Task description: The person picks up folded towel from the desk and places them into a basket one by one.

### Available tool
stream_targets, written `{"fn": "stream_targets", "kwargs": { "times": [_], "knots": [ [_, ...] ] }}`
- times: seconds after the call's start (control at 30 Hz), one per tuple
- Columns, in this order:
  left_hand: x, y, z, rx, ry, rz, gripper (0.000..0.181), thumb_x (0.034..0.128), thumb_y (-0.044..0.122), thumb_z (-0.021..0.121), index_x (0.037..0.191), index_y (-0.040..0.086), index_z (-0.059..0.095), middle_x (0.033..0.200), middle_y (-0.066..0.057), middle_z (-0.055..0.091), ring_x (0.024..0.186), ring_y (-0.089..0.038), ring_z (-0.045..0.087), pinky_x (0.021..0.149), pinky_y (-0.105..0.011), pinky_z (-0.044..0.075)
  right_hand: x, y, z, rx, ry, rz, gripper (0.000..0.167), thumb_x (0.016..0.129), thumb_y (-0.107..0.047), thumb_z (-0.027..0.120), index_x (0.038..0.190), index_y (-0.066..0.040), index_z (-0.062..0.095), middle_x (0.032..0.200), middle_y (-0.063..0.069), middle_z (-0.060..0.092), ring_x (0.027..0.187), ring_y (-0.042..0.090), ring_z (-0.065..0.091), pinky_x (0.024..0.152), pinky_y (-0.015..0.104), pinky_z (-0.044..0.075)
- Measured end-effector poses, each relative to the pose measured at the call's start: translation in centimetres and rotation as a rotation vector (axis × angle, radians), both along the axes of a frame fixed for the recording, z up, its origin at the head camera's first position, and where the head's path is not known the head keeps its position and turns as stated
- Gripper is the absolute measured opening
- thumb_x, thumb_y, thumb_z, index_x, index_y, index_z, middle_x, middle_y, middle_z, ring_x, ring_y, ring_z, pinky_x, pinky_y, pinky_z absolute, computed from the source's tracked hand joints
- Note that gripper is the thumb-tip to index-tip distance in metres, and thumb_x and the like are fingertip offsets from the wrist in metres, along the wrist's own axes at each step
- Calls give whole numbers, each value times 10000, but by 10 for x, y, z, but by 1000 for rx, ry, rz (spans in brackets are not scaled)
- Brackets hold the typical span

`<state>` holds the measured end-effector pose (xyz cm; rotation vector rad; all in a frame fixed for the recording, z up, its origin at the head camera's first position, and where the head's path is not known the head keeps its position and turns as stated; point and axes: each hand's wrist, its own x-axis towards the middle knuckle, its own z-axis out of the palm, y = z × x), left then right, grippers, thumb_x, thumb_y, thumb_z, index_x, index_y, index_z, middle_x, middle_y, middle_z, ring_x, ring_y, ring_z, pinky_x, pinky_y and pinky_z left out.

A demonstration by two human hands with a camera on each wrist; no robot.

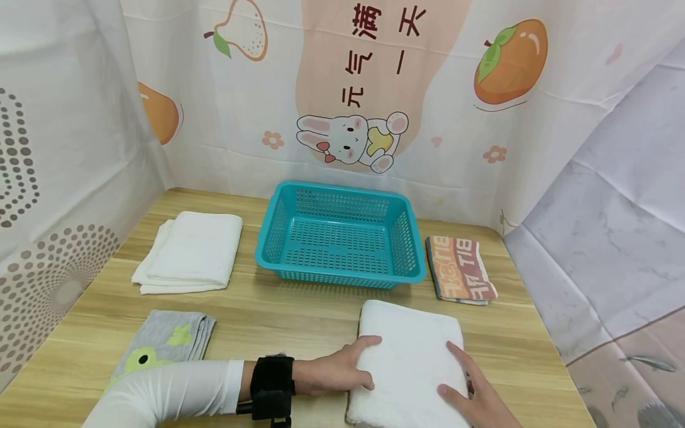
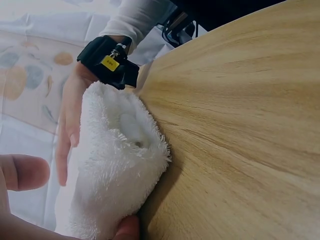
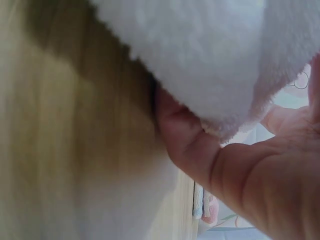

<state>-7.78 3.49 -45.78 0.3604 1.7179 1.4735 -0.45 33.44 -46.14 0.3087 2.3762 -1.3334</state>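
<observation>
A thick folded white fluffy towel (image 1: pixel 409 362) lies on the wooden table at the front, right of centre. My left hand (image 1: pixel 339 368) grips its left side, thumb and forefinger spread at the edge; in the left wrist view a fingertip (image 2: pixel 127 227) tucks under the towel's lower edge. On the opposite side my right hand (image 1: pixel 476 392) holds the towel, two digits on its top. Seen from the right wrist, one finger (image 3: pixel 185 135) slips beneath the towel's underside (image 3: pixel 200 55). The remaining fingers of both hands are mostly hidden.
Behind the towel stands a turquoise plastic basket (image 1: pixel 337 273). A folded white towel (image 1: pixel 198 246) lies at the back left, and a grey towel with a yellow-green pattern (image 1: pixel 160 336) near the left forearm. Right of the basket is a folded patterned towel (image 1: pixel 460 267). Curtains (image 1: pixel 230 107) surround the table.
</observation>
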Motion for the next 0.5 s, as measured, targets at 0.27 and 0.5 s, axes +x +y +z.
{"fn": "stream_targets", "kwargs": {
  "times": [0.27, 0.5],
  "knots": [
    [0, -1, -2, 0, -4, 34, 754, 787, -45, 645, 1441, 252, 417, 1412, -159, 338, 1238, -280, 322, 1029, -470, 324, 0, -2, -1, -44, 1, 28, 831, 943, -226, 677, 1584, -195, 148, 1436, 318, 340, 962, 271, 605, 722, 358, 526],
    [0, -5, 0, 5, 3, 32, 730, 798, -44, 636, 1443, 217, 414, 1427, -163, 337, 1251, -275, 330, 1029, -465, 327, -2, -5, -2, -56, -22, 28, 840, 947, -235, 677, 1586, -190, 133, 1387, 328, 386, 959, 290, 622, 725, 394, 534]
  ]
}}
